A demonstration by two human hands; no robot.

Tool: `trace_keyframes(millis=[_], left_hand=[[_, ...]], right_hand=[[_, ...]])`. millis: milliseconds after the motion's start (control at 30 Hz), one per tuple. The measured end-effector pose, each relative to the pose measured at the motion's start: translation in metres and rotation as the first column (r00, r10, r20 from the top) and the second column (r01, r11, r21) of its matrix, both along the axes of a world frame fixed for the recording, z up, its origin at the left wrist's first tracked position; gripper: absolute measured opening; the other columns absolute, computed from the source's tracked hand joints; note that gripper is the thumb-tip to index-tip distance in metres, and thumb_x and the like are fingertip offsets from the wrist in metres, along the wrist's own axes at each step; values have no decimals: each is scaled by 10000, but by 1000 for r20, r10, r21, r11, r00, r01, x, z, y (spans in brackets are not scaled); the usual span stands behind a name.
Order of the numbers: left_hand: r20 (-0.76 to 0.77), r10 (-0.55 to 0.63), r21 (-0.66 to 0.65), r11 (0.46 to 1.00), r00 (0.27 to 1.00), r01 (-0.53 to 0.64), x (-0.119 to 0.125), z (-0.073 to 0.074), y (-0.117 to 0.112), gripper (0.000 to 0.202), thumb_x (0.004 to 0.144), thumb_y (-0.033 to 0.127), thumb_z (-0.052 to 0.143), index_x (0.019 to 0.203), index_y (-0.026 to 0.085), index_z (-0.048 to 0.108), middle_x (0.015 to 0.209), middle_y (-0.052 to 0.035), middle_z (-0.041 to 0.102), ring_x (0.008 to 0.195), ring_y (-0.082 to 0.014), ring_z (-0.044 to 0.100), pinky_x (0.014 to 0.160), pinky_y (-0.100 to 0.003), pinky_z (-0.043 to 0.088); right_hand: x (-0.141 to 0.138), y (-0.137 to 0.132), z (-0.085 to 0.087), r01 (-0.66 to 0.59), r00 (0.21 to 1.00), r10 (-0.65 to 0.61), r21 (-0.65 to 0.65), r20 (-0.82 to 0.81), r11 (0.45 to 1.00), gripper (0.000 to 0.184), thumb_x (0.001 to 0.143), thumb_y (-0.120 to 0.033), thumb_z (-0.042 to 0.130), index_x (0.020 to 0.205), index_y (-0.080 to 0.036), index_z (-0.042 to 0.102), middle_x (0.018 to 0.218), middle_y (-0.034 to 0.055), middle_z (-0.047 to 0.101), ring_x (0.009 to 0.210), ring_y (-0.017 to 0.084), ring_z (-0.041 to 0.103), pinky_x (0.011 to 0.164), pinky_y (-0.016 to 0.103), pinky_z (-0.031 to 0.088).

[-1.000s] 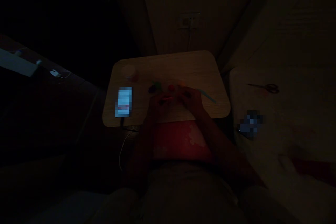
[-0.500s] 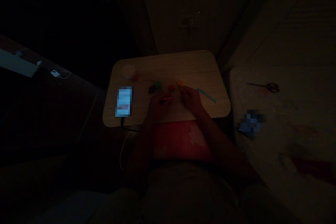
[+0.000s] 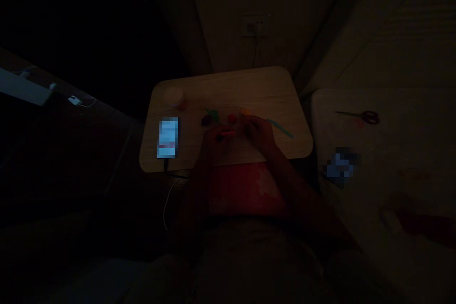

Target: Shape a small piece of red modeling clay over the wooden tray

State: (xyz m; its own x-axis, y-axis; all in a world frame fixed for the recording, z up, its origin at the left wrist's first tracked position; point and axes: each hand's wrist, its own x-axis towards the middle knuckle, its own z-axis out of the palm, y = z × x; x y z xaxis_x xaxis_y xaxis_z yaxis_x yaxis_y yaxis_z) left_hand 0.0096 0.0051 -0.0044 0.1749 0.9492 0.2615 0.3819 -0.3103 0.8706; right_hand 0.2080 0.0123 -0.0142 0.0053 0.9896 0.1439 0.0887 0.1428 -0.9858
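Note:
The room is very dark. My left hand (image 3: 213,138) rests on a small wooden table (image 3: 249,90) with its fingers closed round a thin pink piece (image 3: 226,133). My right hand (image 3: 259,134) lies just to the right of it, fingers curled beside the pink piece; whether it holds anything is hidden. Small lumps lie just beyond the hands: a dark one with green (image 3: 209,117), a red one (image 3: 232,118) and an orange one (image 3: 245,112). A thin teal stick (image 3: 281,128) lies to the right of my right hand.
A lit phone (image 3: 167,138) lies on the table's left side, with a cable hanging below it. A round pale tub (image 3: 174,96) stands at the far left corner. Scissors (image 3: 359,116) lie on the bed to the right. A wall socket (image 3: 254,26) is behind the table.
My right hand has drawn back left toward the pink piece from near the orange lump. The picture has grown darker. My left hand stays in place.

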Motion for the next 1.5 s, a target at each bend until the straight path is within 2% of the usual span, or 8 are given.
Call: trace_keyframes(millis=[233,367,567,767,933,1100,1200,1500], left_hand=[[-9,-3,-9,1000,1000,3,-1,2,1,248,898,443,771,922,198,799,934,-58,810,878,-223,731,827,-339,583],[-6,-5,-5,1000,1000,5,-1,0,1,249,897,443,771,920,196,800,933,-59,809,884,-221,733,846,-339,581],[1,-5,-26,1000,1000,5,-1,0,1,272,899,462,763,938,196,805,956,-65,817,895,-229,737,843,-345,584],[7,2,-21,1000,1000,-2,-1,0,1,243,898,436,766,931,199,807,965,-65,825,907,-233,750,867,-352,596],[2,-10,-28,1000,1000,10,-1,-1,1,227,902,415,775,936,193,805,955,-63,822,901,-230,749,856,-345,598],[6,-3,-21,1000,1000,4,0,-2,1,227,900,415,782,932,192,804,948,-59,813,890,-224,742,848,-338,588],[4,-6,-18,1000,1000,6,-1,-2,1,238,903,422,777,936,188,803,933,-59,806,871,-217,734,829,-330,580],[5,-13,3,1000,1000,13,0,-4,1,224,916,412,771,936,192,804,932,-54,807,878,-216,737,835,-329,570]], right_hand=[[-1,2,-6,44,998,-43,-25,41,999,271,845,-496,758,839,-226,734,753,50,769,679,207,709,621,315,543],[-1,0,-2,70,997,-69,-19,43,997,275,829,-487,769,768,-238,670,649,9,696,582,171,626,553,286,472],[1,-4,9,26,994,-30,38,106,999,416,951,-529,627,661,-232,604,554,-15,566,532,138,507,545,287,374],[1,0,8,91,981,-106,96,162,991,581,978,-693,536,621,-236,493,576,-14,456,589,143,424,564,299,330],[1,2,4,55,988,-71,119,136,991,472,985,-650,548,741,-246,541,664,-11,527,646,149,482,614,290,391],[1,1,-1,37,998,-37,7,55,999,344,913,-570,669,843,-233,668,686,6,645,617,157,574,580,281,437],[1,2,-2,35,999,-35,0,37,999,300,903,-508,689,857,-215,735,740,39,725,654,182,659,617,298,503],[4,3,-6,18,1000,-18,51,5,999,336,974,-468,605,1085,-228,812,1068,110,833,925,246,793,779,363,628]])
